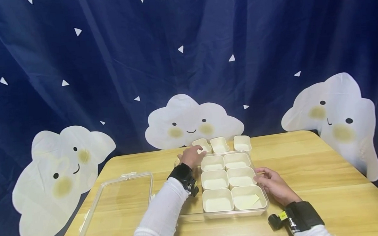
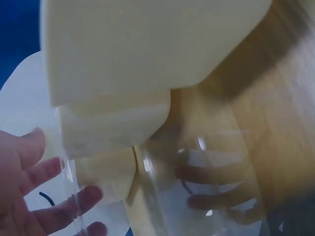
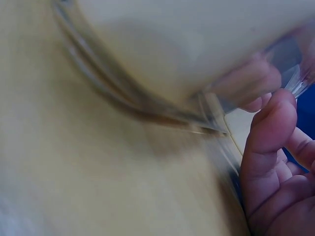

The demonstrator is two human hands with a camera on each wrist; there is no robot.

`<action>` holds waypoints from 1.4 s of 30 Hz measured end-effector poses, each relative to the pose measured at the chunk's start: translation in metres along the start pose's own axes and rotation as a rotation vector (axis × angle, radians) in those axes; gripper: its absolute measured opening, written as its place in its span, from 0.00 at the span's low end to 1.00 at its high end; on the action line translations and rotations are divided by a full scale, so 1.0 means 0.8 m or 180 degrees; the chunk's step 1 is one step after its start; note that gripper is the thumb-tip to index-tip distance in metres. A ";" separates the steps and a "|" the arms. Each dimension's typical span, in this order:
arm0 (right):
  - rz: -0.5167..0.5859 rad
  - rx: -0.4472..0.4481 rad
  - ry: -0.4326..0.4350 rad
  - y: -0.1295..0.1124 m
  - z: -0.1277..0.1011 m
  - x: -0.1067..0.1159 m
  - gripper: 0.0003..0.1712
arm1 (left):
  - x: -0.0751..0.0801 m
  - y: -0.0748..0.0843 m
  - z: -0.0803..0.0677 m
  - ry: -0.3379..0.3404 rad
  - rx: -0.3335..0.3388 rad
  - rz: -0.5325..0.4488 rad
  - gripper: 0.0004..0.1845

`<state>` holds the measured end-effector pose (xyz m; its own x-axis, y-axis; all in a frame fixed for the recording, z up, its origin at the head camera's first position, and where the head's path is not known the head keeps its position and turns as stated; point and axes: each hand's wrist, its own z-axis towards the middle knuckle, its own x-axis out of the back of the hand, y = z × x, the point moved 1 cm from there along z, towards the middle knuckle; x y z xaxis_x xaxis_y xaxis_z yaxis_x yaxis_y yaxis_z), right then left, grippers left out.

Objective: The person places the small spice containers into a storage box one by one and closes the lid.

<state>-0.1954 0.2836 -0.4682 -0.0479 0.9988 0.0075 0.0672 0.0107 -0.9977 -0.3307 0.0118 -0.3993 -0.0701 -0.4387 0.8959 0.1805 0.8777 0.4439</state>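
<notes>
The left hand (image 1: 192, 156) reaches over the far left corner of the clear tray (image 1: 264, 208) on the counter (image 1: 318, 162), fingers loosely bent near a small cup (image 1: 201, 144). The right hand (image 1: 272, 184) rests on the tray's right side, fingers relaxed. Six cups (image 1: 214, 183) sit inside.

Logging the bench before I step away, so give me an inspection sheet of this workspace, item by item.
Surface: wooden table, light grain.
Job's things: clear tray holding six cream cups; three more cups behind it.
Clutter: clear lid lying flat at the left.
Hands: left hand at the tray's far left corner beside a cup; right hand touching the tray's right edge.
Cables: nothing seen.
Surroundings: dark blue curtain with smiling clouds.
</notes>
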 end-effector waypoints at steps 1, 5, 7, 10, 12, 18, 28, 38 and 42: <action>-0.0008 0.0007 0.0000 0.000 0.000 0.000 0.29 | -0.001 0.001 0.000 -0.0087 0.0018 0.0026 0.19; 0.0006 0.0012 -0.0017 -0.001 0.001 -0.002 0.29 | -0.003 0.002 0.000 -0.0254 0.0077 0.0055 0.22; 0.0018 0.0007 -0.0035 -0.001 0.001 -0.003 0.29 | -0.003 0.000 0.000 -0.0240 0.0103 0.0033 0.22; 0.0023 0.0007 -0.0042 0.000 0.001 -0.004 0.29 | -0.005 -0.004 0.002 -0.0166 0.0124 0.0021 0.23; 0.0015 0.0001 -0.0034 0.000 0.001 -0.004 0.29 | -0.007 -0.006 0.005 -0.0082 0.0140 0.0020 0.23; -0.0058 -0.0011 -0.0020 0.000 0.000 -0.003 0.29 | -0.010 -0.012 0.010 0.0311 0.0214 -0.0226 0.16; -0.0042 -0.0023 0.0000 0.000 -0.002 -0.003 0.29 | -0.006 -0.013 0.017 0.0663 0.0238 -0.0510 0.12; -0.0028 -0.0073 0.0009 0.001 -0.003 -0.004 0.29 | -0.004 -0.016 0.017 0.1038 0.0024 -0.0645 0.14; -0.0014 -0.0082 0.0011 0.000 -0.002 -0.003 0.30 | 0.000 -0.014 0.016 0.1328 -0.0093 -0.0689 0.15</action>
<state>-0.1936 0.2814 -0.4684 -0.0447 0.9989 0.0121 0.0926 0.0162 -0.9956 -0.3455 0.0046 -0.4038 0.2901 -0.6563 0.6965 0.2332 0.7543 0.6137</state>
